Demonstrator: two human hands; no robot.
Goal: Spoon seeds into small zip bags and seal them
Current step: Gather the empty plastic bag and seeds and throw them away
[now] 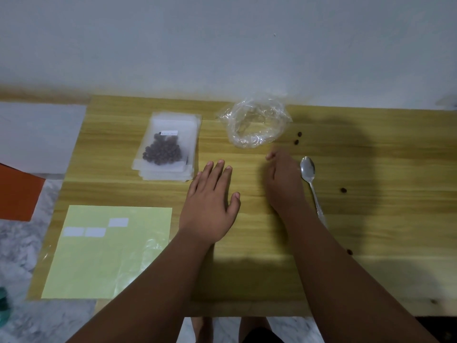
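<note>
Filled zip bag (164, 147) of dark round seeds on top of a stack of empty bags (168, 176), left of centre on the wooden table (371, 219); light, limp and slick, best pinched at a flat edge, not the bulging middle. Stray seeds (298, 138) beyond the spoon (308, 169), small, hard, apt to roll. Left hand (210, 206) flat on the wood, fingers straight, holding nothing. Right hand (284, 181) just beside the spoon's bowl, fingertips drawn together, perhaps on a seed; too blurred to tell. Crumpled clear plastic bag (254, 125) just ahead, flimsy, easily knocked. Label sheet (106, 256) at near left.
</note>
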